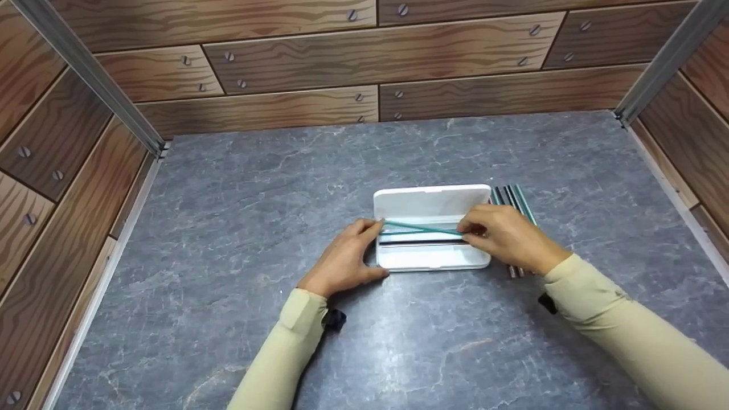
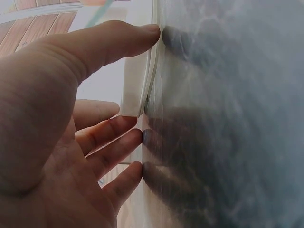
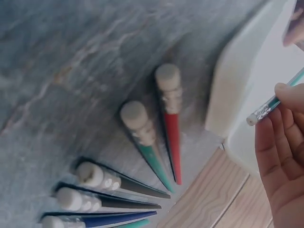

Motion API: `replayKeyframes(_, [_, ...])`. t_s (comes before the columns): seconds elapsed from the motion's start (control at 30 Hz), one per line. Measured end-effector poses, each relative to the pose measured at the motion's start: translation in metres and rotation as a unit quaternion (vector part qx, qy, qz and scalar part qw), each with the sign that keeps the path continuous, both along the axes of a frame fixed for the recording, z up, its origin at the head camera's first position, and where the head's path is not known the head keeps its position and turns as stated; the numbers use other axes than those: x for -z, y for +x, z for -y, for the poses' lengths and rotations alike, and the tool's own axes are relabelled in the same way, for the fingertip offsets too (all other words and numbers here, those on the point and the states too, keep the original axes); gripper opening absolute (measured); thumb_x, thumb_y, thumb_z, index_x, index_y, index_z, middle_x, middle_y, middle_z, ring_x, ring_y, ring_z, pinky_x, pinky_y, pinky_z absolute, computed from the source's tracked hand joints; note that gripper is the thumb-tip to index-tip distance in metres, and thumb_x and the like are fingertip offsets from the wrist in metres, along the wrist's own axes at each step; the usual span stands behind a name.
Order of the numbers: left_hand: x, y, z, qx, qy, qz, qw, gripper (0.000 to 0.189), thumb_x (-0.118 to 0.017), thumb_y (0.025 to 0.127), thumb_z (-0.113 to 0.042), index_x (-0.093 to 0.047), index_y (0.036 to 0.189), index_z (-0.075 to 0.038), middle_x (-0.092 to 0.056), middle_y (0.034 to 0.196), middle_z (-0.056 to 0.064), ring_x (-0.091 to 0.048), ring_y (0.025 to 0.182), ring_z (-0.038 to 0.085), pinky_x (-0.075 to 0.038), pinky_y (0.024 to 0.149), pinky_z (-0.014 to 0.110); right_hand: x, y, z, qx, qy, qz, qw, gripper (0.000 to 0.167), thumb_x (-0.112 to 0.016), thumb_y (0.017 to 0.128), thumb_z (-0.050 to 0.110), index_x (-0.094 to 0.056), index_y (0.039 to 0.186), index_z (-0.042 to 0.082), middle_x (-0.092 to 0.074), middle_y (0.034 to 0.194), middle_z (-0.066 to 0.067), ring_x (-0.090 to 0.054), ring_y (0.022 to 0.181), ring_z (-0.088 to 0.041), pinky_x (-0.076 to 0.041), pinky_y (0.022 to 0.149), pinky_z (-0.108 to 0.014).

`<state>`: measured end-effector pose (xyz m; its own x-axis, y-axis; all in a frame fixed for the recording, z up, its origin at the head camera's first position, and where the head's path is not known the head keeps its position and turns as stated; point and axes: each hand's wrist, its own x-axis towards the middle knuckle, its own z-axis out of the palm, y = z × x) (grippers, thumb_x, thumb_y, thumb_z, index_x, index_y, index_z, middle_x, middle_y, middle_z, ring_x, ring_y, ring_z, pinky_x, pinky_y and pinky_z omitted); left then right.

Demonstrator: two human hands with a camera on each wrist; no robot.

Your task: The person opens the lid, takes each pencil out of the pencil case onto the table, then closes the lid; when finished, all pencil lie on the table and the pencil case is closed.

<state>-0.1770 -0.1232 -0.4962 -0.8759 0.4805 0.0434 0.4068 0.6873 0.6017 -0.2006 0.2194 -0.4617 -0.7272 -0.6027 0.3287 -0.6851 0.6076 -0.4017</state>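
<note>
Right hand [image 1: 510, 236] pinches slender teal metal-ferruled pencil [image 1: 421, 228] over smooth white rectangular case [image 1: 433, 259]; left hand [image 1: 344, 259] grips case end.

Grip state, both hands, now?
Left hand: open, resting against the white rectangular plastic case.
Right hand: closed, pinching a slim green pencil near its white eraser.

head: above, facing forward-down | left wrist: close, seemingly turned sideways | right wrist: close, tilted | all share white case [image 1: 433, 259]
</note>
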Motion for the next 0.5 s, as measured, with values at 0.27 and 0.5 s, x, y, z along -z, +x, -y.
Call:
replayKeyframes(0.27, [0.001,0.0,0.0,0.002,-0.004,0.0,1.0,0.102,-0.094,0.089,-0.03,-0.042,0.172,-0.004,-0.056,0.164,0.012,-0.054,0.153,0.032,-0.043,0.132,0.049,-0.011,0.013,-0.018,0.051,-0.089,0.044,0.9938,0.02,-0.088,0.089,-0.006,-0.085,0.102,0.01,-0.082,0.096,-0.001,-0.069,0.086,0.001,-0.061,0.079,-0.017])
replayKeyframes(0.5, [0.001,0.0,0.0,-0.002,-0.005,0.002,1.0,0.102,-0.095,0.089,-0.03,-0.042,0.172,-0.004,-0.056,0.163,0.013,-0.054,0.153,0.033,-0.044,0.132,0.05,-0.007,0.018,-0.052,0.165,-0.158,0.109,0.9675,0.017,-0.088,0.093,0.002,-0.084,0.11,0.001,-0.084,0.101,-0.016,-0.068,0.084,0.009,-0.055,0.079,-0.006])
